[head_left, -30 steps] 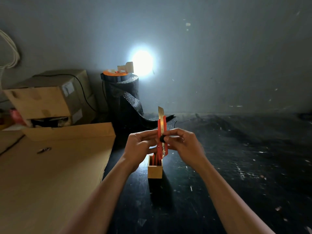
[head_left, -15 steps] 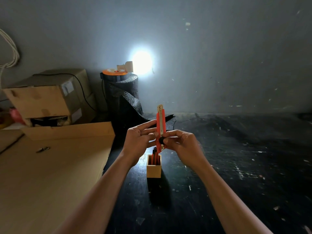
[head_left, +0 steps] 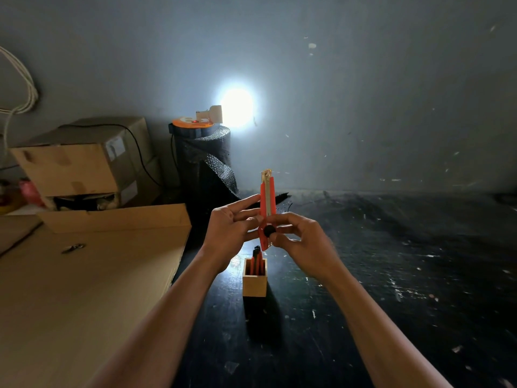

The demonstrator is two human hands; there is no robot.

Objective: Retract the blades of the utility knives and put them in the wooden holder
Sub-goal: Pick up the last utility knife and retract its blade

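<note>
I hold an orange utility knife (head_left: 267,203) upright above the dark table, its metal tip pointing up and almost no blade showing. My left hand (head_left: 232,233) steadies its lower body from the left, fingers spread behind it. My right hand (head_left: 302,245) pinches the black round slider knob near the knife's bottom. Just below stands a small square wooden holder (head_left: 254,284) with other orange knives (head_left: 257,261) standing in it.
A large cardboard sheet (head_left: 84,289) covers the table's left side, with a small metal piece (head_left: 73,248) on it. Cardboard boxes (head_left: 81,161) stand at the back left, beside a black bubble-wrap roll (head_left: 204,166) topped by a lamp. Dark scuffed tabletop (head_left: 391,275) extends to the right.
The long blade that stuck out a second ago has slid back into the knife body. The knife and both hands have risen slightly above the holder.
</note>
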